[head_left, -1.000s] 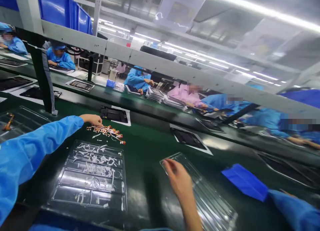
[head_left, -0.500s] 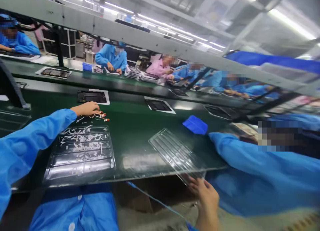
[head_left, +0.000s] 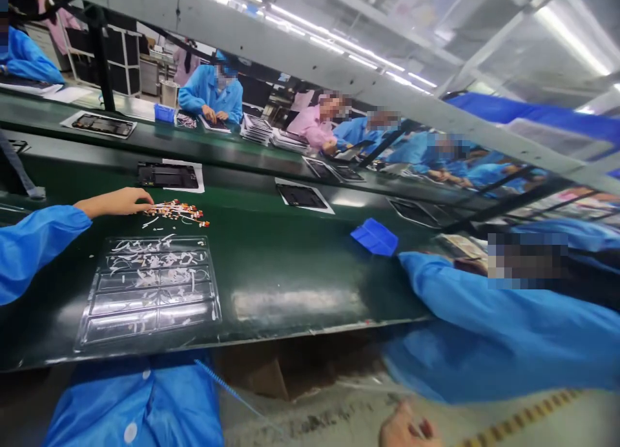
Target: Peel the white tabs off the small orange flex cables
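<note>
My left hand [head_left: 119, 202] reaches over the green bench, its fingers apart at the left edge of a pile of small orange-and-white parts with thin white leads [head_left: 180, 209]. Just nearer to me lies a clear plastic tray [head_left: 155, 305] with ribbed compartments. White scraps of strip [head_left: 167, 259] are scattered in its far compartments. Low at the bottom edge, below the bench, is my right hand [head_left: 407, 427]. It is blurred and partly cut off, with fingers bent; no object shows in it.
A blue bin [head_left: 374, 236] stands on the bench [head_left: 290, 259] near a co-worker's blue sleeve [head_left: 450, 292] at right. Black panels on white sheets [head_left: 303, 195] lie farther back. A coiled blue cord [head_left: 227, 387] hangs below the front edge. Other people sit across the line.
The second clear tray, held in my right hand over the bench edge, is out of sight. My right hand has dropped lower. My left hand has drawn back leftward, uncovering the pile.
</note>
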Tool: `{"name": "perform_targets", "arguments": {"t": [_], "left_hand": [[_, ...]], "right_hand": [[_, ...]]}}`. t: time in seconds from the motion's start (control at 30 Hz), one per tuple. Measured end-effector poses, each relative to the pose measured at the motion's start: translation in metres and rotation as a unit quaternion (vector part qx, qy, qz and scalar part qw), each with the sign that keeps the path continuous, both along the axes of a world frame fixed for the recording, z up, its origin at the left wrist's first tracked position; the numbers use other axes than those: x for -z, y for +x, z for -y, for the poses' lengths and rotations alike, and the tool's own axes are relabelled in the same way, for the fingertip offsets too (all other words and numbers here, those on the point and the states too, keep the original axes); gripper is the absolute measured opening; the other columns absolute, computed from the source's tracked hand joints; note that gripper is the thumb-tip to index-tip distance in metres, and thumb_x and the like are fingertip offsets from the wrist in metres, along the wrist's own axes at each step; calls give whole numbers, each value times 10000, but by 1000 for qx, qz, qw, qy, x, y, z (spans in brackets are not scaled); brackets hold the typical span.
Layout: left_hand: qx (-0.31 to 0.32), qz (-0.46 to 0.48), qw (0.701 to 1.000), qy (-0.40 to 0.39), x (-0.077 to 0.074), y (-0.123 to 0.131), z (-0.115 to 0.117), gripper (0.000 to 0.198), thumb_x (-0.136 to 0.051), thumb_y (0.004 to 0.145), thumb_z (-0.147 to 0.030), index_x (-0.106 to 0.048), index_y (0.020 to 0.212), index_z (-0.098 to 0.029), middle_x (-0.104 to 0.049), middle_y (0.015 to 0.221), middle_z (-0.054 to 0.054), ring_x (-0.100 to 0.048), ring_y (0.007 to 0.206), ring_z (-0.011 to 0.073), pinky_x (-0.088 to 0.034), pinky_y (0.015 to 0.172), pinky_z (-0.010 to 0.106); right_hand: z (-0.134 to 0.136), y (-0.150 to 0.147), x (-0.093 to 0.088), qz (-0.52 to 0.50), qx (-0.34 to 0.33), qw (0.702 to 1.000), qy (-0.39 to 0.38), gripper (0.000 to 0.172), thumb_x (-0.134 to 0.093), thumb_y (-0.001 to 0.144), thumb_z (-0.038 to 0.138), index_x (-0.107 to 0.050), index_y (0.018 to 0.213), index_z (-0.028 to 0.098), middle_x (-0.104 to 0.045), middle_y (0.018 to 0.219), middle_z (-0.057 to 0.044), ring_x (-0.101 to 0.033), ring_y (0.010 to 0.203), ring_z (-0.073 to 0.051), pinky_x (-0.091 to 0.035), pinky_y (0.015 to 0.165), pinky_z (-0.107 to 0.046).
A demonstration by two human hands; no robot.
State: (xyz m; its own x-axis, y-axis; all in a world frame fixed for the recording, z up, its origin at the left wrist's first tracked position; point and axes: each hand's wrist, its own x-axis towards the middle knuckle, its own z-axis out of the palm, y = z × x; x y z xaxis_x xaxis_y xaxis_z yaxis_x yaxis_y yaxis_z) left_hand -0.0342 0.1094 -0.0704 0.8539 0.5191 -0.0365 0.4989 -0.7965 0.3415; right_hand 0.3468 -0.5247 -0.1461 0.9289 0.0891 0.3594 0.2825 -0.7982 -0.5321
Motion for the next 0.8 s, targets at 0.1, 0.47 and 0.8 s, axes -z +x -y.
{"name": "perform_targets", "arguments": {"t": [0.1, 0.47, 0.8], "left_hand": [[22, 36, 999, -5, 4, 7, 19, 527, -444, 974, -541, -692, 1220, -147, -717, 1237, 112, -663, 1099, 247, -477, 960, 283], [53, 104, 992, 38, 39, 43, 56, 456, -409, 1081, -396, -477, 1501, -230, -416, 1609, 67, -309, 1524, 247, -224, 1245, 402], [0, 132, 991, 0, 27, 38, 60, 512, -433, 1066, -445, -412, 1536, -244, -417, 1608, 85, -331, 1509, 268, -174, 1241, 464]], "right_hand": [[-55, 10, -22, 52, 12, 998, -21, 687, -361, 912, 627, -636, 1290, 124, -692, 1074, -283, -624, 1139, -500, -497, 944, -653], [-423, -85, -61, 10, -636, 762, -124, 294, -521, 1003, 441, -667, 1064, 193, -677, 1135, -119, -640, 1018, -246, -502, 922, -400], [-425, -72, -96, -92, -663, 738, -87, 340, -519, 956, 520, -600, 849, 207, -681, 785, -52, -645, 695, -189, -520, 663, -291]]}}
